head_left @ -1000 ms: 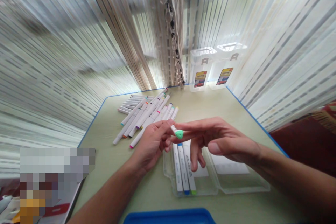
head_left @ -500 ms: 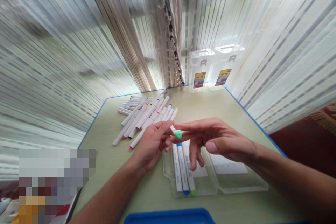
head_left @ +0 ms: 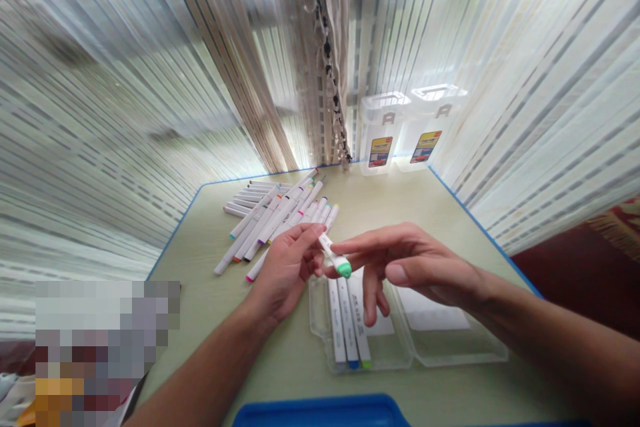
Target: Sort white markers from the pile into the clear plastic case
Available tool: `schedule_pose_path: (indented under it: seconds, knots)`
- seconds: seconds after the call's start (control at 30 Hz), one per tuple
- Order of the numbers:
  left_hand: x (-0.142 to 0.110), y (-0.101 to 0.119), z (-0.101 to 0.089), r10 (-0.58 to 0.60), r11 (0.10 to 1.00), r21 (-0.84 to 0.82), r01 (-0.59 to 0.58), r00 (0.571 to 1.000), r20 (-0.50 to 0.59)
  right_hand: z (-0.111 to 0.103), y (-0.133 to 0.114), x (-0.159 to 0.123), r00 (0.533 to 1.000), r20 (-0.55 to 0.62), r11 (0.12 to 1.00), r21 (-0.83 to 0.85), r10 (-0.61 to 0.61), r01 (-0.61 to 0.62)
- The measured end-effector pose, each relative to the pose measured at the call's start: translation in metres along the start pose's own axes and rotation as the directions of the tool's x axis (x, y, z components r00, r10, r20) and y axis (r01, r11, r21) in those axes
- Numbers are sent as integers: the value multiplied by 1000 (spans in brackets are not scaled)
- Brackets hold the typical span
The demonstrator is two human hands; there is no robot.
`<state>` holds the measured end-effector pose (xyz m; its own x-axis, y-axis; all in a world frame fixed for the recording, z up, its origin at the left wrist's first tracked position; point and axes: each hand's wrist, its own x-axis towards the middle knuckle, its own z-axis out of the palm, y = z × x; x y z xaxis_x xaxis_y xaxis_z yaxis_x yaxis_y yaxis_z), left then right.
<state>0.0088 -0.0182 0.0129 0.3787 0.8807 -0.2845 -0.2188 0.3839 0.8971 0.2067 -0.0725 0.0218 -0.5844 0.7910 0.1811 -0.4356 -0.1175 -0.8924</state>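
Note:
A white marker with a green end [head_left: 335,257] is pinched between the thumb and fingers of my left hand [head_left: 291,265], its green end tilted down toward me. My right hand [head_left: 407,267] is beside it, fingers apart, the index fingertip at the marker's side; whether it presses on the marker I cannot tell. Beneath both hands lies an unfolded clear plastic case [head_left: 411,361]. Several white markers [head_left: 353,330] lie side by side in its left half, with blue and lime-green ends toward me. The right fingers hide part of the case.
Loose white markers [head_left: 270,220] with coloured ends are heaped at the table's back left. Two clear carry cases [head_left: 381,123] with labels stand at the back right. A blue object [head_left: 320,412] sits at the front edge. String curtains [head_left: 110,93] hang around the table [head_left: 190,320].
The marker's green end has tipped downward and a little right, so more of its white barrel shows. Both hands have stayed in nearly the same places.

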Motion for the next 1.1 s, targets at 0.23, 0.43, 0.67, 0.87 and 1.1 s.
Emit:
schedule_pose_path:
  seconds: [0.23, 0.43, 0.67, 0.87, 1.1]
  knots:
    - [-1, -1, 1, 183, 977, 106, -184, 983, 16, 4, 2, 8, 953, -270, 973, -140, 140, -183]
    - [-3, 0, 1, 330, 912, 242, -331, 943, 45, 3, 5, 10, 935, -324, 973, -128, 142, -192]
    - [-6, -1, 3, 332, 903, 240, -356, 933, 137, 1, 7, 10, 924, -365, 966, -180, 111, -187]
    - [-4, -4, 0, 323, 894, 266, -360, 931, 172, 0, 9, 10, 925, -360, 963, -185, 121, -198]
    - [-2, -3, 1, 375, 879, 270, -393, 920, 115, -2, 6, 7, 932, -351, 965, -199, 95, -173]
